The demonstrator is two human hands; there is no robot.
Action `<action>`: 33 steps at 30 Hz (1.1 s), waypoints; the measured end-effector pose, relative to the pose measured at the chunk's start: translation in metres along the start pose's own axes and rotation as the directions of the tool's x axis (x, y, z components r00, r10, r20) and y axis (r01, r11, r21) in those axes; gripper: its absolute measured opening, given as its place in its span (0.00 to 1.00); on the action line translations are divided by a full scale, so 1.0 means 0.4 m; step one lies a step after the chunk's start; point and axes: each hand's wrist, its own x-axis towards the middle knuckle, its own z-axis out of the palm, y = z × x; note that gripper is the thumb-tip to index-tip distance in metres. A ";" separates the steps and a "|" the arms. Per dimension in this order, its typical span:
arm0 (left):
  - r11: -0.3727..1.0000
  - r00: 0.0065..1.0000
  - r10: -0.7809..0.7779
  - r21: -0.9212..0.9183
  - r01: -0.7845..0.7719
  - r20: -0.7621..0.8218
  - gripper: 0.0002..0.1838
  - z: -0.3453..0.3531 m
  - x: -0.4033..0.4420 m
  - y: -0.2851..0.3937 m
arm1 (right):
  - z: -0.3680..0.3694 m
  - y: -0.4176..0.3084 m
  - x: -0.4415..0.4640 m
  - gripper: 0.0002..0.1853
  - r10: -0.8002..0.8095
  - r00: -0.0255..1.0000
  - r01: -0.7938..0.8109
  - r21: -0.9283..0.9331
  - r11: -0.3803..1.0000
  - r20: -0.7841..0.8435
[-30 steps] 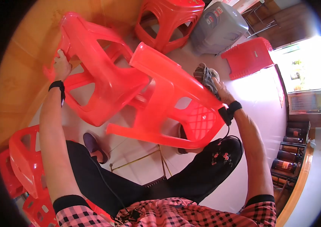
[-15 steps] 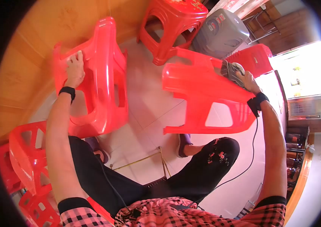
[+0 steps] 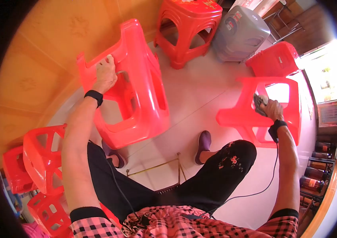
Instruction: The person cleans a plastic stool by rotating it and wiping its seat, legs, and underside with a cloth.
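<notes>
My left hand [image 3: 107, 74] is closed on the side of a red plastic stool [image 3: 144, 99], which is tilted over in front of my left leg. Over on the right, my right hand [image 3: 272, 110] is closed around a crumpled grey cloth [image 3: 260, 104]. That cloth lies against a second red stool [image 3: 236, 115], also tipped, beyond my right knee. Whether my right fingers grip this stool's frame too, I cannot tell. The two stools are apart, with tiled floor [image 3: 190, 107] between them.
A red stool [image 3: 188, 29] stands upright ahead, beside a grey plastic bin [image 3: 241, 33] and a red basket [image 3: 273, 59]. More red stools [image 3: 43, 158] are at my left. Wooden panels [image 3: 57, 51] line the left side. Bottles [image 3: 311, 182] fill a rack at right.
The right-hand stool has turned and shifted right and away from the left one, with my hand and cloth lower on it. My left hand and its stool appear farther right, the stool more tilted.
</notes>
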 end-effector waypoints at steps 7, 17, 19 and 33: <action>0.998 0.998 -0.046 0.032 0.045 0.037 0.36 -0.032 -0.063 0.106 | 0.227 0.057 -0.149 0.22 -0.002 0.999 0.010 -0.149 0.989 0.052; 0.981 0.998 -0.042 0.190 0.049 -0.042 0.41 -0.027 -0.081 0.182 | 0.391 0.032 -0.257 0.20 -0.035 0.999 0.037 -0.054 0.998 0.040; 0.977 1.000 -0.007 0.215 0.002 0.023 0.41 -0.043 -0.088 0.201 | 0.388 0.003 -0.266 0.20 -0.064 0.994 0.065 -0.012 0.998 0.084; 0.956 0.998 0.062 0.287 -0.066 0.024 0.32 -0.070 -0.163 0.411 | -0.009 -0.223 0.009 0.27 -0.155 0.971 0.237 0.640 0.731 -0.183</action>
